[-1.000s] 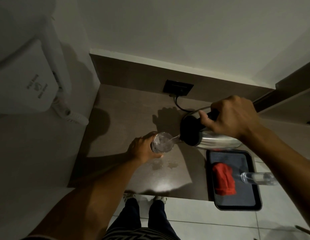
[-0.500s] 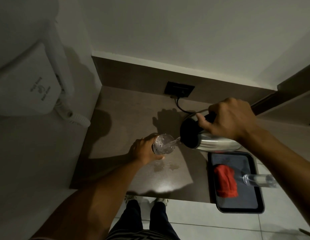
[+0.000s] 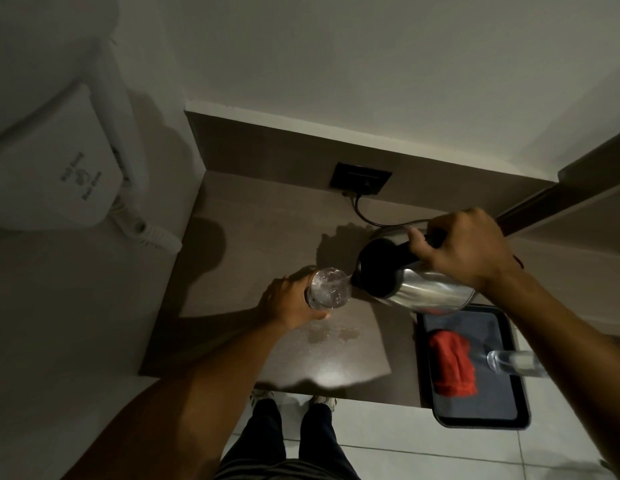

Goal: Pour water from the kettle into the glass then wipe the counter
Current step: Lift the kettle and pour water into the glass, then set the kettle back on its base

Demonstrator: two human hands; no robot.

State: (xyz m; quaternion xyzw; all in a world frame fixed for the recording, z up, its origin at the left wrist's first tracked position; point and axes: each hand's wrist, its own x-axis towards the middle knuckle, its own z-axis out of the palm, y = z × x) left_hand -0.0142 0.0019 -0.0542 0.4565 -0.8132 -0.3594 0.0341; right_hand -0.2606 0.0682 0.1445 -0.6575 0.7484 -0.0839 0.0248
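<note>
My right hand (image 3: 464,247) grips the black handle of a steel kettle (image 3: 422,289), tilted with its spout toward the left. A thin stream of water runs from the spout into a clear glass (image 3: 327,287). My left hand (image 3: 287,303) is wrapped around that glass and steadies it over the brown counter (image 3: 253,237). A small puddle of spilled water (image 3: 332,332) lies on the counter just in front of the glass. A red cloth (image 3: 452,365) lies folded on a dark tray (image 3: 474,415) at the counter's right front.
A second clear glass (image 3: 509,362) lies on the tray, partly behind my right forearm. A black wall socket (image 3: 360,179) with a cord sits at the back. A white wall-mounted appliance (image 3: 59,174) hangs to the left. My legs and shoes show below the counter edge.
The kettle stays tilted and the water keeps running into the glass. Both hands hold nearly the same place; the view has shifted slightly.
</note>
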